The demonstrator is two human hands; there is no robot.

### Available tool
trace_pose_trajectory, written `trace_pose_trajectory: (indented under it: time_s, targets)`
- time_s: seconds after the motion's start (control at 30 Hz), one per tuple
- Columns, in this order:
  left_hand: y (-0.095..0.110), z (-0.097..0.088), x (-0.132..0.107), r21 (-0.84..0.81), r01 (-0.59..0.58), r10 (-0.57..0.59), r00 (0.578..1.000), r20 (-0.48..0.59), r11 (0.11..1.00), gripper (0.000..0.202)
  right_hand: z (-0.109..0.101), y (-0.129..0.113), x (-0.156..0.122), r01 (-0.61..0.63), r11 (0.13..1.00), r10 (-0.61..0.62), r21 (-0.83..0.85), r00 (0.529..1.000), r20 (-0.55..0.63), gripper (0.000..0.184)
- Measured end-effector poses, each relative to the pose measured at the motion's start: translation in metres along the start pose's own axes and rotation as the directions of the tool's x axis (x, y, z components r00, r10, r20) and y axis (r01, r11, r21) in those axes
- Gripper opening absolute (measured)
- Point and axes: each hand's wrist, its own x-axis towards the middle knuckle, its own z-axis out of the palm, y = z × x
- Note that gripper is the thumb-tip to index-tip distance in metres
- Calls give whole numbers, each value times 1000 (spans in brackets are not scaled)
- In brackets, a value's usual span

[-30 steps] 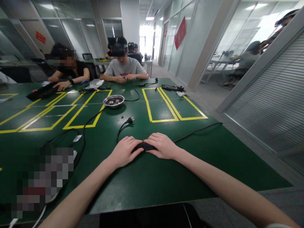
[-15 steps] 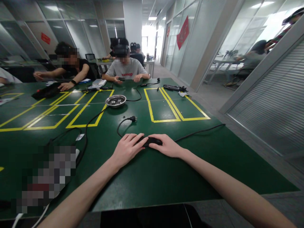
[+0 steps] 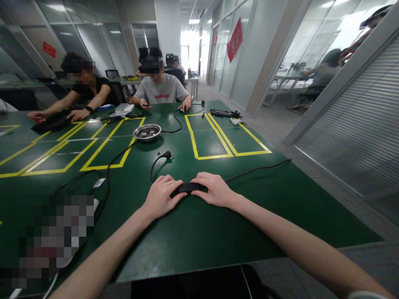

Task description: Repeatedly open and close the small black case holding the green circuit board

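A small black power brick (image 3: 187, 187) lies on the green table (image 3: 193, 232) right in front of me. My left hand (image 3: 162, 196) grips its left end with curled fingers, and my right hand (image 3: 215, 190) grips its right end. One black cable runs from the brick to a loose plug (image 3: 167, 155) just beyond my left hand. Another black cable (image 3: 258, 168) trails off toward the table's right edge.
A metal dish (image 3: 147, 132) holding small parts stands past the plug. Yellow tape rectangles (image 3: 215, 139) mark the tabletop. Two people sit at the far side handling their own things. More black cables lie at the left. The table's right edge drops to a grey floor.
Both hands stay on the black brick, shifting slightly. The plug has turned and lies a little further left. The person in grey opposite has spread both hands apart.
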Motion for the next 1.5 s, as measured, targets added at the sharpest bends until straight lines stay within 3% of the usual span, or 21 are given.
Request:
trace_pose_trajectory:
  time_s: [0.2,0.57,0.67,0.77,0.83,0.9,1.0,1.03,1.1,1.23,1.37,1.5]
  targets:
    - [4,3,1,-103,55,-52,998,34,993,26,1,-1,0,49,999,-49,-9,998,-28,25]
    - [6,5,1,-119,82,-74,995,69,990,26,0,1,1,79,997,-79,23,997,3,25]
    - [7,4,1,-122,86,-79,995,64,989,26,0,-2,2,13,997,-15,79,1000,14,22]
    - [9,3,1,-112,26,-23,999,23,993,43,1,-5,3,-147,966,147,212,989,13,18]
    - [8,3,1,-69,-58,58,998,-2,996,53,2,-6,4,-277,895,280,350,959,43,17]
    - [7,4,0,-7,-135,135,991,-15,991,44,1,-3,4,-373,791,366,485,924,115,22]
    - [7,5,0,59,-213,215,976,-21,975,35,-1,0,5,-460,659,375,595,887,269,32]
    - [7,5,0,68,-229,231,973,-20,971,35,-2,0,5,-464,661,362,590,885,292,33]
    - [9,5,1,78,-233,235,972,-21,969,34,-7,-2,5,-415,753,331,511,910,251,31]
    - [9,3,2,67,-164,164,986,-6,984,31,-16,-7,2,-164,957,139,238,983,116,25]
    - [9,2,2,-20,-83,83,997,9,996,35,-19,-3,-3,-4,996,-9,84,989,150,24]
    - [10,1,3,-51,-36,38,998,40,998,32,-20,-4,-3,-40,997,29,63,986,161,26]
